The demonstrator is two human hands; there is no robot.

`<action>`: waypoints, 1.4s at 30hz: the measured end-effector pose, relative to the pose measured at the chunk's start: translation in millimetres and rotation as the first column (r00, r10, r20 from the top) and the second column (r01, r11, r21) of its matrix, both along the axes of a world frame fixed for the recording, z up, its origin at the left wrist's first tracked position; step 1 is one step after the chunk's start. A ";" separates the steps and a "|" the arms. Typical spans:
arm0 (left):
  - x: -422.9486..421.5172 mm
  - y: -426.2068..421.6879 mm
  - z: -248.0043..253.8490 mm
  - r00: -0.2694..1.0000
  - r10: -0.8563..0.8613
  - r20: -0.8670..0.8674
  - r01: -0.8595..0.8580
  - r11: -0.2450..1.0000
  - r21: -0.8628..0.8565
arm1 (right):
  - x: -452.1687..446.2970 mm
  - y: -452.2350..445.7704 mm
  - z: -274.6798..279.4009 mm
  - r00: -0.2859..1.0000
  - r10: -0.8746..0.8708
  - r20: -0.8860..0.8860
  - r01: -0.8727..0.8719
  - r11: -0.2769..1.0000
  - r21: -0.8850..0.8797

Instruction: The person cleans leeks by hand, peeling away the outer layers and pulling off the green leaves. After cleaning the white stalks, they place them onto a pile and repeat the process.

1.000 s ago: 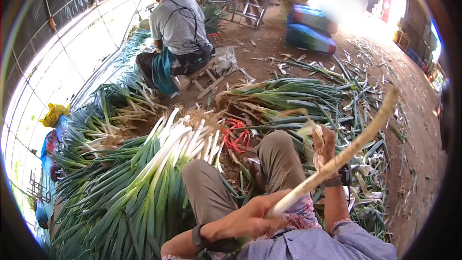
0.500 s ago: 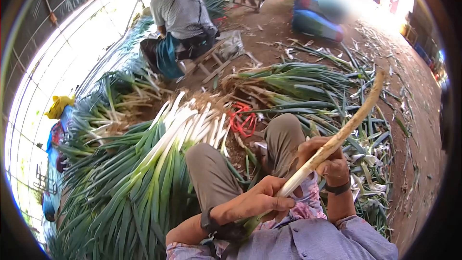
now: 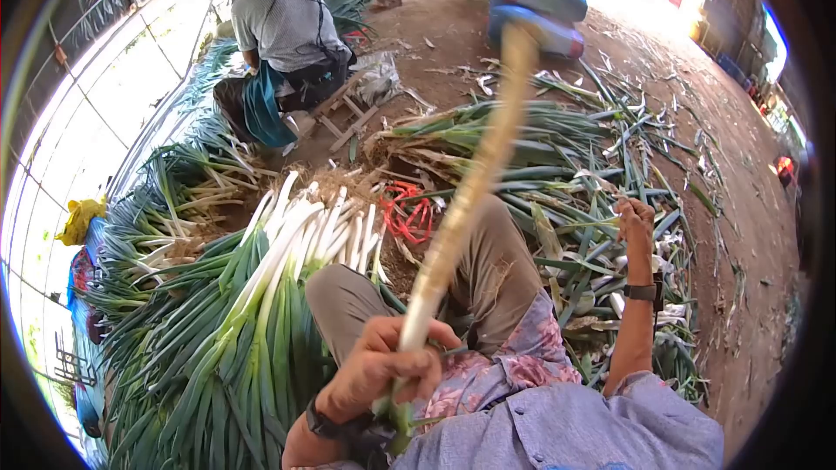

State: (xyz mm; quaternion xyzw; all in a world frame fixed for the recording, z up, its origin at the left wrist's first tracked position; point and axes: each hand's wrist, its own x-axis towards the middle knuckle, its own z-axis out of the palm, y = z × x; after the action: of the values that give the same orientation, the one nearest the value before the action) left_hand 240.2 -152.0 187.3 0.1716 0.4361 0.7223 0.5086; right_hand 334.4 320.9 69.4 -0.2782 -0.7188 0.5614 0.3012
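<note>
A long green onion [image 3: 466, 218] rises tilted from my left hand [image 3: 392, 361], whose fingers are closed around its white lower shank. Its upper stretch is brownish and blurred, and its green leaves hang below the hand by my lap. My right hand [image 3: 636, 216] is stretched out to the right, fingers closed, over a heap of discarded leaves [image 3: 579, 274]. A thin pale-green peeled leaf [image 3: 594, 224] runs up to its fingers. To the left of my knees lies a big pile of green onions [image 3: 235, 322] with clean white shanks.
More unpeeled onions [image 3: 514, 135] with roots lie ahead, beside red twine [image 3: 407, 209]. Another person [image 3: 292, 22] sits near a low wooden stool [image 3: 348, 117] at the upper left. Blue bundles [image 3: 540, 13] stand at the back. Leaf scraps litter the dirt floor [image 3: 740, 252].
My right hand has left the onion and swung out to the right over the leaf heap. The onion, still in my left hand, has tipped more upright and moved left.
</note>
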 end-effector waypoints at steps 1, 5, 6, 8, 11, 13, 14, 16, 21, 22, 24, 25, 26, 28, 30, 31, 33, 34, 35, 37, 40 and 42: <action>-3.2 -2.3 -4.8 0.999 0.045 0.005 -0.045 0.999 0.019 | 8.2 5.6 -9.6 0.994 -0.038 0.105 0.033 0.998 0.047; -18.5 9.3 -3.1 0.990 0.123 -0.063 -0.124 0.992 -0.020 | 21.1 -7.9 -32.4 0.892 -0.229 0.388 -0.179 0.610 0.772; -21.8 13.9 -9.6 0.990 0.123 -0.062 -0.125 0.992 -0.023 | 17.5 -21.6 -30.4 0.893 -0.277 0.354 -0.209 0.442 0.872; -26.8 24.3 -19.1 0.992 0.113 -0.056 -0.114 0.993 -0.008 | -6.7 -72.5 11.4 0.937 -0.105 0.334 -0.201 0.617 0.761; -22.4 40.6 -12.7 0.984 0.122 -0.128 -0.140 0.980 -0.139 | -31.3 -141.4 74.5 0.903 0.410 0.126 -0.428 0.873 0.231; -16.8 52.4 -9.5 0.957 0.137 -0.256 -0.199 0.951 -0.235 | -42.2 -183.5 95.2 0.815 0.555 -0.166 -0.574 0.813 -0.098; -12.7 57.3 -11.5 0.921 0.141 -0.362 -0.255 0.923 -0.288 | -48.2 -197.2 105.9 0.775 0.601 -0.193 -0.629 0.762 -0.154; -1.9 66.1 -0.6 0.874 0.089 -0.479 -0.292 0.882 -0.370 | -59.7 -214.9 105.9 0.719 0.639 -0.274 -0.695 0.668 -0.265; 0.7 50.8 -10.8 0.936 -0.068 -0.345 -0.033 0.960 -0.278 | -63.8 -227.2 96.4 0.670 0.559 -0.489 -0.740 0.561 -0.371; -0.9 47.2 -15.7 0.954 -0.082 -0.288 0.011 0.971 -0.237 | -66.2 -224.4 92.1 0.642 0.540 -0.544 -0.763 0.519 -0.386; -1.2 45.7 -26.7 0.953 -0.086 -0.292 0.020 0.974 -0.224 | -68.1 -218.2 93.6 0.653 0.553 -0.518 -0.755 0.528 -0.389; -0.5 46.7 -33.0 0.933 -0.075 -0.351 -0.017 0.968 -0.252 | -68.6 -216.3 94.0 0.658 0.560 -0.504 -0.751 0.533 -0.389; 0.9 48.1 -36.7 0.910 -0.063 -0.409 -0.056 0.960 -0.274 | -69.1 -215.7 93.0 0.690 0.565 -0.452 -0.722 0.580 -0.378; 7.1 54.3 -33.2 0.700 -0.076 -0.710 -0.246 0.908 -0.339 | -66.9 -215.1 94.6 0.723 0.597 -0.347 -0.685 0.683 -0.253; 8.7 59.1 -31.3 0.427 -0.069 -0.902 -0.402 0.879 -0.257 | -65.9 -214.5 94.3 0.761 0.578 -0.297 -0.628 0.771 -0.108; 8.5 60.5 -29.3 0.450 -0.066 -0.891 -0.394 0.880 -0.265 | -65.9 -216.7 90.1 0.779 0.549 -0.302 -0.585 0.811 -0.035; 9.0 62.2 -24.9 0.500 -0.065 -0.864 -0.379 0.880 -0.285 | -65.6 -219.5 81.8 0.807 0.496 -0.320 -0.503 0.861 0.067; 9.7 63.1 -26.0 0.508 -0.071 -0.858 -0.370 0.882 -0.292 | -65.6 -220.5 78.0 0.815 0.474 -0.333 -0.471 0.877 0.096; 10.6 64.0 -27.3 0.516 -0.078 -0.853 -0.361 0.884 -0.299 | -65.9 -221.7 73.9 0.821 0.452 -0.348 -0.437 0.891 0.126; 11.9 66.2 -27.9 0.558 -0.076 -0.827 -0.352 0.880 -0.318 | -65.4 -222.9 68.8 0.833 0.450 -0.324 -0.431 0.893 0.130; 13.3 67.6 -29.4 0.673 -0.043 -0.738 -0.330 0.876 -0.352 | -62.9 -223.2 69.3 0.852 0.445 -0.276 -0.410 0.895 0.178; 11.0 65.9 -34.3 0.756 -0.022 -0.654 -0.284 0.889 -0.359 | -63.9 -223.5 69.5 0.852 0.434 -0.294 -0.394 0.900 0.186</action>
State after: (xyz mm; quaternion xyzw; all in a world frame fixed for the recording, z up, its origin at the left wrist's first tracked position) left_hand 251.1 -86.1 153.0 0.2575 0.7447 0.5375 0.3004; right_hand 270.5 97.4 138.9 -0.0009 -0.7336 0.6076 0.3044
